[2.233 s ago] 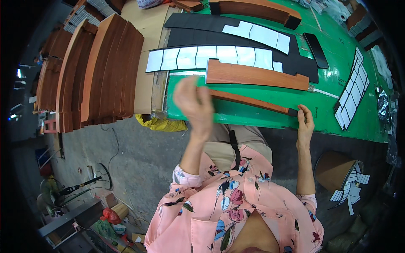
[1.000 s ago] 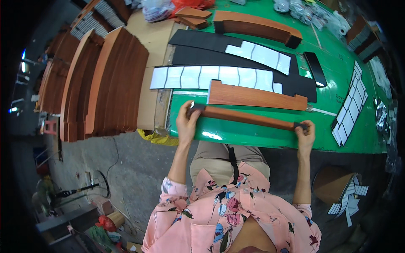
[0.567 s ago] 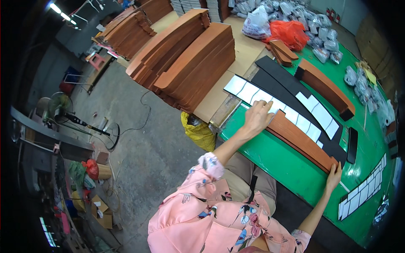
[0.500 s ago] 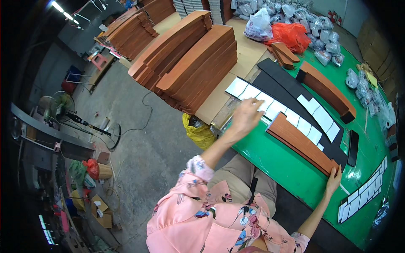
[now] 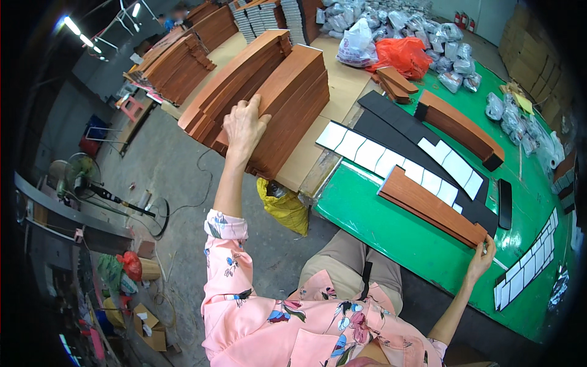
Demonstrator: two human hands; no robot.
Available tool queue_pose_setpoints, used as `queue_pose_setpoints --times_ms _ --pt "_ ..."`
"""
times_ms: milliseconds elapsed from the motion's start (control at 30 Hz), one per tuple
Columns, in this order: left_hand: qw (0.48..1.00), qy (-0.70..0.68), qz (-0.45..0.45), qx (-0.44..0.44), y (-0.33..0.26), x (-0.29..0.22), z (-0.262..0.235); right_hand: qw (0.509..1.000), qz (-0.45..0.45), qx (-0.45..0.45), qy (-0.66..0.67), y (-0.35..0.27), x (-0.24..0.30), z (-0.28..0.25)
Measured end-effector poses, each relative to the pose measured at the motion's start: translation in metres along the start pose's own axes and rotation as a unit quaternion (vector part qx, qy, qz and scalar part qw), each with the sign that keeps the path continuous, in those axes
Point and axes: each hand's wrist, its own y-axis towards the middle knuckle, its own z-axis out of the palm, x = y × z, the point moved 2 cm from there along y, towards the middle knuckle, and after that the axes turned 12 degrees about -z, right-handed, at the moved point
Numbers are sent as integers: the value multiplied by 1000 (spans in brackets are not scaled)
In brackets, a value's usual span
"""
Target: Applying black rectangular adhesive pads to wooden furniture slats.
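Observation:
My left hand (image 5: 244, 127) is on the near end of the top brown wooden board (image 5: 295, 73) of a tall stack, its thumb and fingers bent round that end; part of the grip is hidden. On the green table, my right hand (image 5: 481, 259) pinches the near right end of another curved brown board (image 5: 431, 205). What looks like a second board shows beneath that one. Just beyond it lies a dark strip covered with white pieces (image 5: 367, 148). Black curved panels (image 5: 400, 131) lie farther back, one bearing a shorter group of white pieces (image 5: 455, 168).
A dark-ended brown curved piece (image 5: 461, 128) lies on the green table (image 5: 358, 205), near a black bar (image 5: 504, 203). At the right is a white-tiled strip (image 5: 527, 263). Bagged parts (image 5: 422, 24) and a red bag (image 5: 400, 58) fill the back. A floor fan (image 5: 82, 183) stands left.
My left hand has moved left from the white-covered strip to the stack of brown boards. My right hand keeps its hold on the board end. The view has shifted slightly.

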Motion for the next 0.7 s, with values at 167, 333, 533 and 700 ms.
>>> queue_pose_setpoints --times_ms 167,333,533,700 --pt "992 -117 35 -38 -55 -45 -2 991 -120 -48 28 -11 84 -14" --pt "861 -486 -47 146 -172 -105 33 896 25 181 405 -38 203 81" --pt "892 -415 45 174 -286 -175 32 818 66 123 558 -45 243 107" --pt "683 -600 142 391 -322 -152 31 866 74 180 460 -29 191 71"
